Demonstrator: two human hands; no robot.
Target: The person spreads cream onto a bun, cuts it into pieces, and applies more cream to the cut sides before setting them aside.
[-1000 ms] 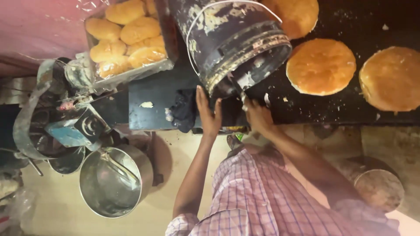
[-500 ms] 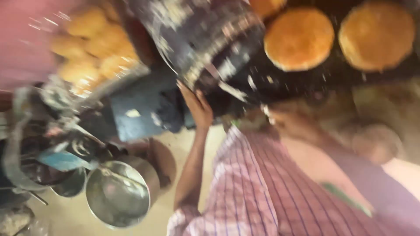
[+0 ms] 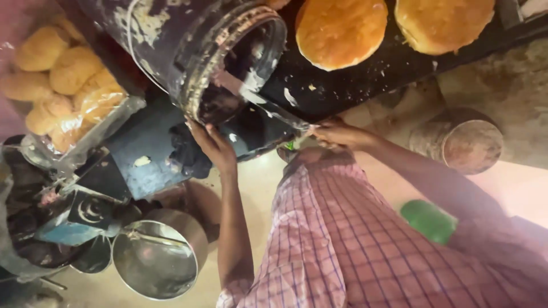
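- Since a second ago the dark, batter-smeared plastic bucket point(image 3: 188, 51) has tipped further. Its mouth now faces down and outward, with white streaks showing on the inner wall, and it lies across the near edge of the counter.
- The left hand point(image 3: 212, 149) has stayed under the bucket's lower rim. Its palm is flat and its fingers spread, propping rather than gripping, so the grip is released.
- The right hand point(image 3: 337, 134) has moved off to the side and is clenched on the end of a long, flat, pale-smeared tool point(image 3: 274, 111). The tool's far end reaches into the bucket's mouth, so the work in hand looks like scraping the tilted bucket, with the left hand carrying its weight.
- Edges: the bucket overhangs the counter's near edge beside a crumpled dark cloth point(image 3: 185, 155).
- The black flat griddle point(image 3: 354, 80) lies just right of the bucket's mouth, and two round golden flatbreads point(image 3: 341, 31) point(image 3: 442, 23) sit on it close to the tool's path.
- Room: a clear bag of golden buns point(image 3: 63, 85) crowds the left side.
- Below, a shiny steel pot point(image 3: 157, 259) and a round rusty-brown lidded drum point(image 3: 462, 140) stand on the floor. The gap between the arms is the most open room.
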